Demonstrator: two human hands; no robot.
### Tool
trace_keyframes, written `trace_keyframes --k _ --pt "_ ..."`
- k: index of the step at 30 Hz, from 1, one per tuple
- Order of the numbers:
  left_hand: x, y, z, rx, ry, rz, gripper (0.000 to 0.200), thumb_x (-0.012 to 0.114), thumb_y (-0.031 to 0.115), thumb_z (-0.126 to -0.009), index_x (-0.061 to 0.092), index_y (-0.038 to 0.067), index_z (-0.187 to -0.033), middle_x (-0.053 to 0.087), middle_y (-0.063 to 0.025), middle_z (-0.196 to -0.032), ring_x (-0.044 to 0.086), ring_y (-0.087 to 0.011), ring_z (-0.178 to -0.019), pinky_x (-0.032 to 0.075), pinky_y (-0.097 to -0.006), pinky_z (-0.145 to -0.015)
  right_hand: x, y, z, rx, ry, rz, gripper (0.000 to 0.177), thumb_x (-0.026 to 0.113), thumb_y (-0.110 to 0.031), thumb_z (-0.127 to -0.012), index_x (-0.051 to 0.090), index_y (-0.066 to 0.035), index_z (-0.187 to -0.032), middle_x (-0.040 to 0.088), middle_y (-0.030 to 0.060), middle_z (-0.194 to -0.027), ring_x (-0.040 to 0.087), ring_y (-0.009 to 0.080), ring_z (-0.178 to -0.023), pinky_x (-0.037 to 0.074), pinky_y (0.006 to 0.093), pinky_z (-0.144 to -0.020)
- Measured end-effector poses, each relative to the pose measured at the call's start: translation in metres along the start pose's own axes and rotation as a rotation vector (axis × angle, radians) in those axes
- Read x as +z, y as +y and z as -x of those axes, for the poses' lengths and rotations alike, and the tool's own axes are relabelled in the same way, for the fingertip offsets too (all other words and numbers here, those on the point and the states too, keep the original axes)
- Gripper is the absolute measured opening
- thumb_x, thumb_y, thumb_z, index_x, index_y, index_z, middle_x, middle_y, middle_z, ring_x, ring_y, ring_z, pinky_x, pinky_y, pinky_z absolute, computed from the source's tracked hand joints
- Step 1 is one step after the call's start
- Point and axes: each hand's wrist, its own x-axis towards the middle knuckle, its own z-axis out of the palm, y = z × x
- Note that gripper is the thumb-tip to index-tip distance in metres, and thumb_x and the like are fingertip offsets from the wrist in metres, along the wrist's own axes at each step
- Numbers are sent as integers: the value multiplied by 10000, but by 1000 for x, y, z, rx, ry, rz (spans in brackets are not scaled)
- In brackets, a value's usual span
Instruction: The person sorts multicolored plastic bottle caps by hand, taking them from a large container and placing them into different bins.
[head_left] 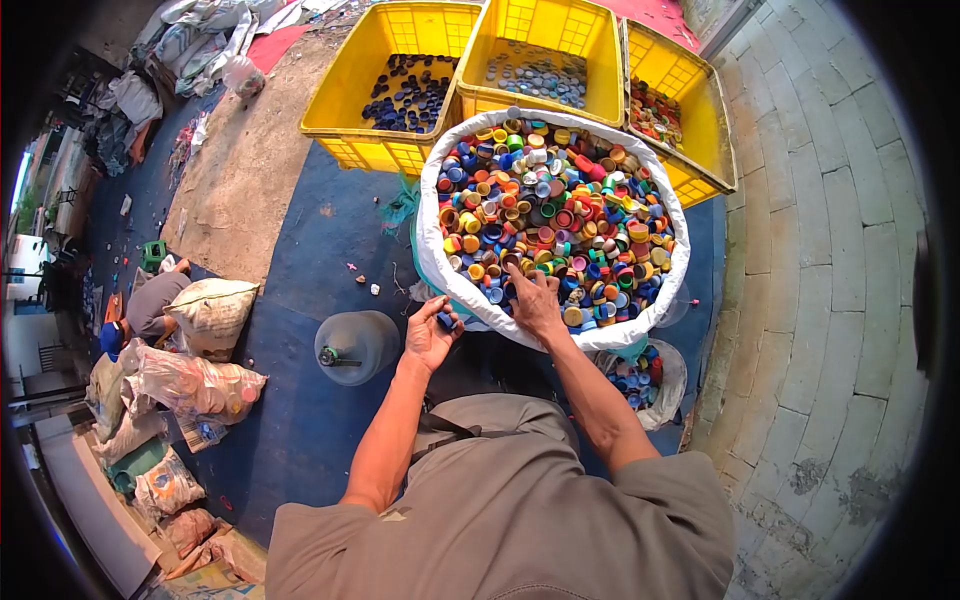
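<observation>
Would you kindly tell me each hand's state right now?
Left hand: closed, holding at least one dark blue plastic cap.
Right hand: among multicoloured plastic caps; whether it grips any cannot be told.

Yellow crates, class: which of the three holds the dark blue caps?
The leftmost crate: its caps look dark blue, while the middle crate holds pale, greyish caps and the right-hand crate mixed, largely reddish caps.

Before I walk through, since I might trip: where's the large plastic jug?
In the head view, the jug is on the blue floor covering, left of the left hand and the white-rimmed sack.
</observation>
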Motion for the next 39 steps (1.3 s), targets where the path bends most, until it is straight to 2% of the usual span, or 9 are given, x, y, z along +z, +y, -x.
trace_keyframes --k 11,12,16,17,21,22,26,30,39 --pt "22 -21 -16 12 80 -352 174 709 149 -816 586 89 -924 544 16 -718 520 -91 -646 459 -269 -615 -2 10 5 177 265 -303 659 755 -182 -710 479 -35 -1290 632 145 -1052 565 304 -979 416 414 -809" --pt "25 -24 -22 47 74 -519 192 719 149 -808 589 77 -931 549 14 -715 520 -89 -638 459 -267 -612 -5 15 7 181 382 -463 580 740 -177 -726 519 -2 -1233 622 199 -1050 597 339 -924 472 395 -778" --pt "40 -41 -43 274 -18 -1079 281 756 161 -770 602 32 -967 580 -2 -719 541 -95 -644 471 -264 -624 -33 22 32 579 387 -1356 377 578 -116 -799 557 -3 -1158 578 67 -941 578 141 -838 499 284 -725" --pt "44 -44 -47 353 -58 -1193 308 765 167 -759 605 22 -978 590 -7 -723 551 -98 -654 477 -264 -633 -25 32 41 584 432 -1748 324 520 -127 -793 557 -27 -1099 570 85 -962 573 168 -858 492 309 -741" --pt "51 -59 -73 563 -223 -1663 372 754 130 -699 606 23 -1023 690 -131 -865 677 -261 -823 521 -387 -730 -32 38 75 613 567 -2261 287 528 -166 -741 560 -46 -1000 587 133 -1005 571 260 -909 451 401 -786" --pt "59 -60 -71 458 -207 -1757 335 698 114 -720 603 28 -1030 688 -184 -909 665 -350 -894 515 -450 -768 -28 41 83 620 568 -2283 277 531 -175 -743 559 -57 -992 590 127 -1003 570 259 -913 445 401 -788" --pt "66 -73 -82 401 -107 -2152 347 717 196 -690 608 54 -988 681 -164 -864 653 -363 -868 502 -455 -775 -37 27 108 722 618 -2251 255 537 -180 -752 535 -86 -989 590 93 -971 571 228 -906 447 385 -781" --pt "81 -74 -80 336 -65 -2185 298 630 117 -718 582 1 -988 658 -266 -903 644 -424 -897 502 -493 -772 -27 19 122 801 639 -2242 247 527 -192 -766 531 -98 -995 590 77 -964 569 216 -888 446 383 -771" --pt "74 -82 -97 240 36 -2039 336 613 112 -723 554 20 -1041 658 -247 -900 644 -418 -884 490 -490 -779 -27 10 115 813 575 -2139 254 509 -178 -772 524 -97 -1013 587 67 -969 560 192 -883 432 365 -764"
